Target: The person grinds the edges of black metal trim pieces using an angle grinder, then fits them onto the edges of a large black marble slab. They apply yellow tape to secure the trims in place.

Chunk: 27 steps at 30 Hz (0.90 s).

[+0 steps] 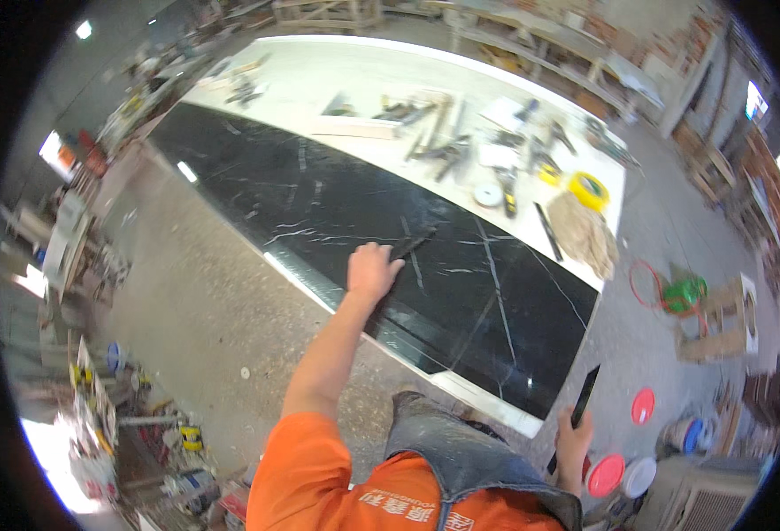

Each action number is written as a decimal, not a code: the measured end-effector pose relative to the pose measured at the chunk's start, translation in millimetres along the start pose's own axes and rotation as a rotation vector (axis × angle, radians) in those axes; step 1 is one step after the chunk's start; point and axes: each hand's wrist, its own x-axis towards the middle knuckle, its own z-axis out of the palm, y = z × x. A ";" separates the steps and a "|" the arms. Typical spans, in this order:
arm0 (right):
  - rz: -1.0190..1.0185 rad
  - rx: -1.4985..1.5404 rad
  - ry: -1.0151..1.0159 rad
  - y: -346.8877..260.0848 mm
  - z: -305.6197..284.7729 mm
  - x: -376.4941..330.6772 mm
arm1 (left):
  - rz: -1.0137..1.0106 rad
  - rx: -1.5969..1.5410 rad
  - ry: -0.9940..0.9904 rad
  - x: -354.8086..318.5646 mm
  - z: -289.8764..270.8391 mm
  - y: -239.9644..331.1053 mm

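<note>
A long black stone slab (319,195) with white veins lies across the near side of a white-topped table (292,66). Reaching over its near edge, my left hand (372,270) is closed round a dark, narrow piece (418,240) that points away over the slab; its kind is hard to make out against the black. My right hand (574,438), low at the right beyond the slab's corner, grips a flat black strip (587,389) that sticks up and also shows below the fist. Another thin black strip (548,232) rests near the slab's far edge.
Clamps and hand tools (447,150), a yellow tape roll (589,189), a white roll (488,195) and a beige cloth (583,232) occupy the table's far side. On the floor at right are a wooden stool (726,320), a green object (684,293) and red lids (605,475). Clutter (155,434) lines the left.
</note>
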 end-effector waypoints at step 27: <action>-0.110 -0.224 -0.521 -234.9 269.7 -35.2 | -0.666 -0.202 0.538 48.3 -23.5 -417.1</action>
